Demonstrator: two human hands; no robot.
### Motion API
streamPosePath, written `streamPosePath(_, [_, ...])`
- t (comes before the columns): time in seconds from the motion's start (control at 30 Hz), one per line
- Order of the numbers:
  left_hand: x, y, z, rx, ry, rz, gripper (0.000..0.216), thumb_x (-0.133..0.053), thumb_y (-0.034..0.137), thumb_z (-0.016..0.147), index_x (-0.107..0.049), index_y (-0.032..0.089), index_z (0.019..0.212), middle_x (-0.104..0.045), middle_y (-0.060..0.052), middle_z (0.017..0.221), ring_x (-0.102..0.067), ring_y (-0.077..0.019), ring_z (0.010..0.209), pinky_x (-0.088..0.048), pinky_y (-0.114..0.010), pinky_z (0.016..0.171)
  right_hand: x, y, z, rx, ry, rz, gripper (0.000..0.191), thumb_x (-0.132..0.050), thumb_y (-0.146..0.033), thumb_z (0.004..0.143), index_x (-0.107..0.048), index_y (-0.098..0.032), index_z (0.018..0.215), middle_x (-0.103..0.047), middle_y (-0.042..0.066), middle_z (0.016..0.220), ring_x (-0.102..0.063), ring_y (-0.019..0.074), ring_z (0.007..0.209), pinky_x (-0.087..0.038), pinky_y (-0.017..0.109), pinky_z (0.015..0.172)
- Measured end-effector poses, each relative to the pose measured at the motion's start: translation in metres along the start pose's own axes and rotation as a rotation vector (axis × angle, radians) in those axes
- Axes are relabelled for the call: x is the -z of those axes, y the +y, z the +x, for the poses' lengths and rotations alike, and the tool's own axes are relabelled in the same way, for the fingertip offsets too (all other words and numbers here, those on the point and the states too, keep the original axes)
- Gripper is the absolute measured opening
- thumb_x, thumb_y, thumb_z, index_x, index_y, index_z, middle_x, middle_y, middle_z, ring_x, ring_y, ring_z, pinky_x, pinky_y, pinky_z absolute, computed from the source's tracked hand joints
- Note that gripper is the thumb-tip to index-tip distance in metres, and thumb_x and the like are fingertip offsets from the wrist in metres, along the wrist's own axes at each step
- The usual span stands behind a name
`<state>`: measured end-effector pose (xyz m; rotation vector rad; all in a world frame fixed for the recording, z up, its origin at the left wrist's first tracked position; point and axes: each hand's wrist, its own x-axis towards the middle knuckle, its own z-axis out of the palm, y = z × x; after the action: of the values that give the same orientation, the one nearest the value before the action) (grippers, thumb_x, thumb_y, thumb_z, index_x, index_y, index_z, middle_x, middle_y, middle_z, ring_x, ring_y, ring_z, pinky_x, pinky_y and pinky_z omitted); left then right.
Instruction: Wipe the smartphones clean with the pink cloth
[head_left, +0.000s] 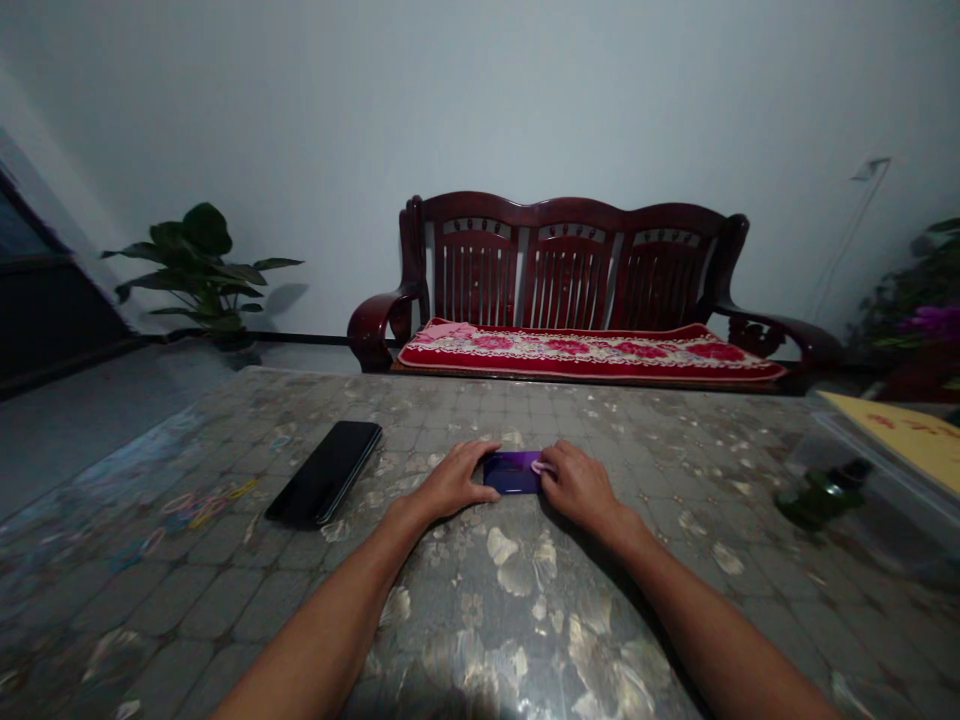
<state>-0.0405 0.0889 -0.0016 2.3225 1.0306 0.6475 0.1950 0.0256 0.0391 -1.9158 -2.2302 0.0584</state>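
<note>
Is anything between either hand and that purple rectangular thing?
Nothing visible separates the left hand from the purple rectangular thing; the hand brackets its left end. At the right end, a small pale item pokes from the right hand over its surface; whether that hand touches is hidden.

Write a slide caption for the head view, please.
Left fingers at one end of a flat purple object, right fingers holding a whitish item over it.

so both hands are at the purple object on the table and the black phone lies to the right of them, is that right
Not quite: the black phone lies to the left of both hands, as the head view shows. The left hand and right hand are at the purple object on the table.
</note>
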Motion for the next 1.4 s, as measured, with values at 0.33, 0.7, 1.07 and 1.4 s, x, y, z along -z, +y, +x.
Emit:
streamPosePath(0.33, [-0.002,0.003,0.003,0.031,0.003,-0.011,0.080,-0.087,0.030,0.067,-0.054,0.022,0.139,-0.059,-0.012,0.139,-0.054,-0.0336,0.126,-0.041,-0.048,0.109,0.001,0.002,-0.001,-0.051,0.032,-0.020,0.018,-0.051,-0.026,0.095,-0.068,-0.020,0.098,-0.067,0.007,0.103,-0.061,0.0187,0.092,-0.034,0.028,0.071])
streamPosePath(0.7, [-0.003,0.003,0.005,0.040,0.007,-0.023,0.083,-0.089,0.029,0.065,-0.055,0.021,0.139,-0.059,-0.013,0.139,-0.054,-0.0342,0.127,-0.040,-0.048,0.110,-0.008,-0.006,-0.003,0.093,0.028,0.052,0.023,-0.049,-0.033,0.098,-0.068,-0.021,0.099,-0.067,0.006,0.100,-0.060,0.0173,0.088,-0.035,0.027,0.072])
streamPosePath(1.07, [-0.003,0.003,0.005,0.023,0.020,-0.043,0.080,-0.089,0.029,0.065,-0.056,0.022,0.138,-0.060,-0.013,0.136,-0.055,-0.0339,0.126,-0.041,-0.049,0.110,-0.010,0.002,-0.001,0.014,0.086,-0.007,0.023,-0.049,-0.033,0.099,-0.068,-0.021,0.097,-0.066,0.006,0.100,-0.060,0.0180,0.090,-0.036,0.027,0.073])
streamPosePath(1.4, [-0.004,0.001,0.004,-0.001,0.022,-0.027,0.078,-0.087,0.031,0.068,-0.056,0.022,0.138,-0.060,-0.013,0.137,-0.054,-0.0336,0.127,-0.040,-0.049,0.111,-0.017,-0.001,0.001,0.054,0.134,0.011,0.023,-0.048,-0.032,0.099,-0.068,-0.020,0.096,-0.065,0.006,0.098,-0.058,0.0181,0.092,-0.037,0.027,0.078])
